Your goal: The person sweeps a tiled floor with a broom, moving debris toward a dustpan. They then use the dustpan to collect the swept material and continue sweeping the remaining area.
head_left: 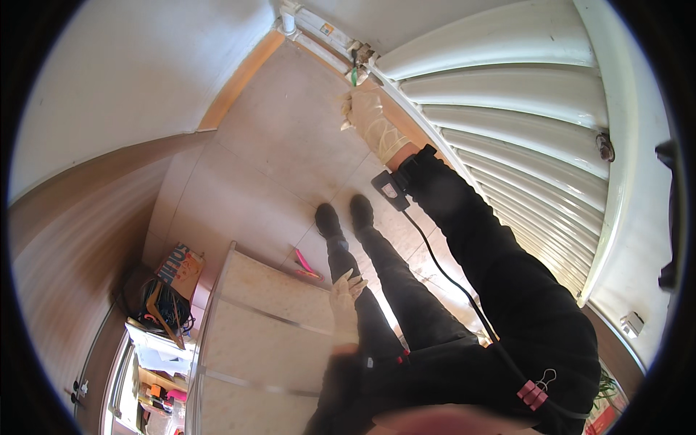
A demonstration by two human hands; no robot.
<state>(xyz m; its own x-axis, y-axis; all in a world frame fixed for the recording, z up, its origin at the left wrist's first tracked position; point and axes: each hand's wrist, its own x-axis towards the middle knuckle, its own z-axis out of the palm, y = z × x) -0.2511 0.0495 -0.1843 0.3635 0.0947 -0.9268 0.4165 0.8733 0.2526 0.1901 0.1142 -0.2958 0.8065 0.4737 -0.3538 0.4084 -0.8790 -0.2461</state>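
My right hand (365,117), in a pale translucent glove, reaches low beside the white ribbed radiator (516,87). It is closed around a slim green-and-black tool (354,76), whose exact kind cannot be told. The tool's dark end is at the dirty, crumbly pipe fitting (363,53) by the radiator's corner. My left hand (346,293), gloved alike, hangs over my leg near the edge of a pale covered piece of furniture (261,288). Its fingers are apart, and nothing shows in them.
White pipes (321,32) run along the wall above an orange-brown skirting board (242,79). A pink object (305,262) lies on the tiled floor near my feet. At the lower left are a printed cardboard box (181,269), tangled cables (166,307) and cluttered items. A black cable hangs from my right wrist.
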